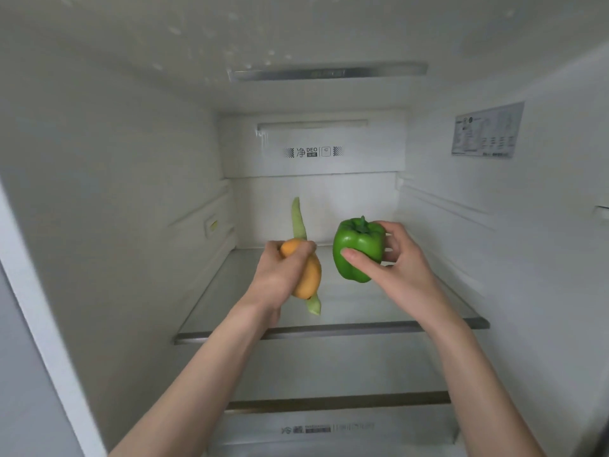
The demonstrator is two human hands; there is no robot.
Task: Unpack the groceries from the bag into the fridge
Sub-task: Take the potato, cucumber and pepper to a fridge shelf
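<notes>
**Forearms over the shelf lip, both hands loaded**

Forearms reach in past the drawer front at the bottom of the fridge. My left hand is closed round two things at once: an orange fruit, mango-like, and a long pale green pod pinned behind it, both ends sticking out of the fist. My right hand grips a green bell pepper, thumb across the front, fingers behind. All three hang above the glass shelf, not yet set down, by my reading. Bag not in view.

Risks, as I judge them:
- Double load on the left: loosening for one item frees the other; the pod could slip out and fall.
- Rounded fruit on smooth glass may roll toward the front edge.
- Pepper set on its lobed base could tip over.
- Placing near the lip leaves less room behind.
</notes>
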